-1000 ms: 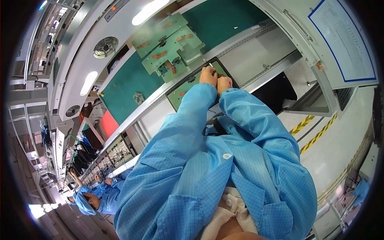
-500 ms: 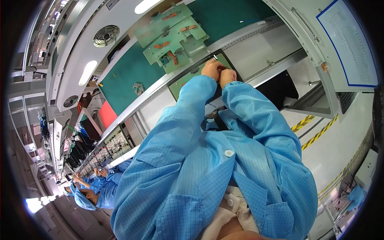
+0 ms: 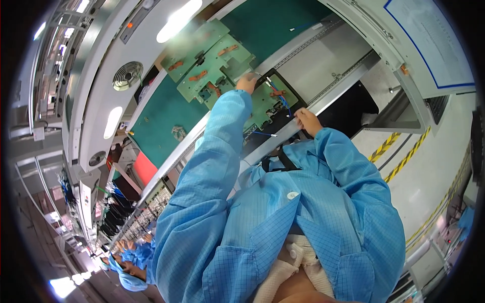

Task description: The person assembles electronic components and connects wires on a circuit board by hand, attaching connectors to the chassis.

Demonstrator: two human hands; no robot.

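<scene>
- My hands, together before, are now well apart.
- My left hand has shifted left, beside the stacked green fixture plates.
- My right hand has drawn back toward the metal bench rail.
- The orange clamp and blue cable now show.

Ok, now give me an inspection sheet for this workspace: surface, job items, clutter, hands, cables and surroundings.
Surface: green mat on the bench, metal rail along the near side.
Job items: green plate with a reddish clamp, in a dark frame; more green plates with clamps on the mat.
Clutter: small tangled bundle on the mat.
Hands: left hand by the frame's far left side, grip unclear; right hand at the rail, grip unclear.
Cables: blue cable across the framed plate; second blue cable nearer the body.
Surroundings: co-workers at lower left; yellow-and-black floor tape at right.
</scene>
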